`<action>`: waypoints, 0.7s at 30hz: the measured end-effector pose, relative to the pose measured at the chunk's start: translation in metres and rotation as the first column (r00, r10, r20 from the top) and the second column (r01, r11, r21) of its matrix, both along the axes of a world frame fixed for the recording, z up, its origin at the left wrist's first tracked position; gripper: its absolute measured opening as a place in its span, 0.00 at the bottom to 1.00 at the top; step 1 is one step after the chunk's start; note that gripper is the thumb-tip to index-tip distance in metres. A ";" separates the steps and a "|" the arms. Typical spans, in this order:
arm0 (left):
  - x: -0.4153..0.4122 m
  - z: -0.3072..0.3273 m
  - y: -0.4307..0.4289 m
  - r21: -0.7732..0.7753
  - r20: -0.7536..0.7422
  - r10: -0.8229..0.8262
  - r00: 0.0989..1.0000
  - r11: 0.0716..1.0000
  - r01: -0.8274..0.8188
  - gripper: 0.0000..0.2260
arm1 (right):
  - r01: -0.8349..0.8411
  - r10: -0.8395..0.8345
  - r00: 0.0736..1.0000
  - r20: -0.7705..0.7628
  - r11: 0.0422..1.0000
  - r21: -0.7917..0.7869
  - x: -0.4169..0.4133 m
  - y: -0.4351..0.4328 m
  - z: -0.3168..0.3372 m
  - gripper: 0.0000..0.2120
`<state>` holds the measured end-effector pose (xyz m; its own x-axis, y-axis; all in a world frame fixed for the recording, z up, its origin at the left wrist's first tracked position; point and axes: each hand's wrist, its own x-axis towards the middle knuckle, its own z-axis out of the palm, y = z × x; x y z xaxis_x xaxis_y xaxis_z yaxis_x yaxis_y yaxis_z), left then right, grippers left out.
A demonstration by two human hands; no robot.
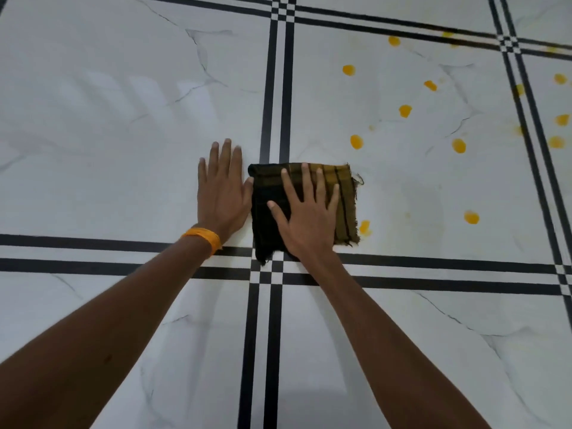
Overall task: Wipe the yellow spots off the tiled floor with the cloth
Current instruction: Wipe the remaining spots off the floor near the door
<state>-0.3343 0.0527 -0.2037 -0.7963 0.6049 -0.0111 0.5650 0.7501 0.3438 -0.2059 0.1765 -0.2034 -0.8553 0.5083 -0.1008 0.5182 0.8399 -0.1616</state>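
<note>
White tiled floor [123, 88] carries yellow spots [356, 141]; right hand [305, 218], fingers [306, 184] spread, presses the cloth [269, 224] flat for wiping; left hand [221, 193] braces, flat and empty.

Soft, even indoor light, moderately bright. The glossy floor [123, 88] carries pale streaked glare beyond the left hand's fingertips [227, 144], and a dim grey shadow lies near the bottom edge, well short of either hand. Fingers look slightly motion-blurred (the left more so). Black tile lines [523, 119] bow at the edges from wide-angle distortion.
</note>
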 end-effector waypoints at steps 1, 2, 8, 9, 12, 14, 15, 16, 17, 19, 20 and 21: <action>-0.005 -0.005 -0.002 -0.036 -0.018 -0.024 1.000 0.999 0.024 0.28 | 0.003 -0.003 1.000 -0.001 1.000 0.017 0.011 0.004 -0.001 0.33; -0.008 -0.010 -0.004 -0.068 -0.031 -0.041 0.999 0.997 0.039 0.29 | 0.011 -0.011 1.000 0.003 0.999 0.037 0.025 0.011 -0.005 0.34; -0.010 -0.016 -0.004 -0.102 -0.091 -0.074 0.993 0.993 0.064 0.31 | 0.189 -0.191 0.980 0.052 0.981 0.045 -0.003 0.097 0.000 0.37; -0.012 -0.015 -0.003 -0.102 -0.108 -0.102 0.989 0.991 0.091 0.31 | 0.154 -0.156 0.986 0.053 0.987 0.040 -0.019 0.089 0.001 0.37; -0.022 -0.013 0.009 -0.104 -0.132 -0.240 0.962 0.968 0.227 0.31 | -0.018 0.018 1.000 0.020 0.999 0.039 0.009 0.035 -0.003 0.35; -0.030 -0.011 0.025 -0.074 -0.098 -0.236 0.967 0.970 0.230 0.31 | -0.023 0.022 1.000 0.010 0.999 0.049 0.065 0.038 -0.003 0.35; -0.032 -0.012 0.032 -0.064 -0.095 -0.222 0.970 0.974 0.216 0.31 | 0.027 -0.028 1.000 0.014 0.998 0.055 0.077 0.060 0.000 0.35; -0.033 -0.015 0.039 -0.062 -0.106 -0.212 0.972 0.976 0.206 0.31 | 0.104 -0.106 0.994 0.022 0.992 0.077 0.075 0.086 -0.001 0.36; -0.035 -0.016 0.041 -0.063 -0.113 -0.204 0.972 0.978 0.198 0.30 | 0.201 -0.204 0.978 0.036 0.977 0.076 0.060 0.112 0.001 0.37; -0.036 -0.018 0.041 -0.058 -0.104 -0.202 0.974 0.979 0.197 0.30 | 0.309 -0.311 0.950 0.036 0.950 0.051 0.008 0.138 0.004 0.37; -0.035 -0.018 0.040 -0.058 -0.099 -0.207 0.973 0.978 0.202 0.30 | 0.301 -0.302 0.952 0.050 0.953 0.040 -0.012 0.130 0.002 0.37; -0.035 -0.018 0.040 -0.059 -0.100 -0.209 0.973 0.977 0.204 0.30 | 0.248 -0.250 0.967 0.043 0.967 0.050 -0.020 0.112 -0.002 0.36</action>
<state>-0.3690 0.0926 -0.2216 -0.6523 0.7572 0.0328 0.7405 0.6274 0.2409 -0.2264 0.2885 -0.2050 -0.6957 0.7096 -0.1115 0.7183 0.6890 -0.0968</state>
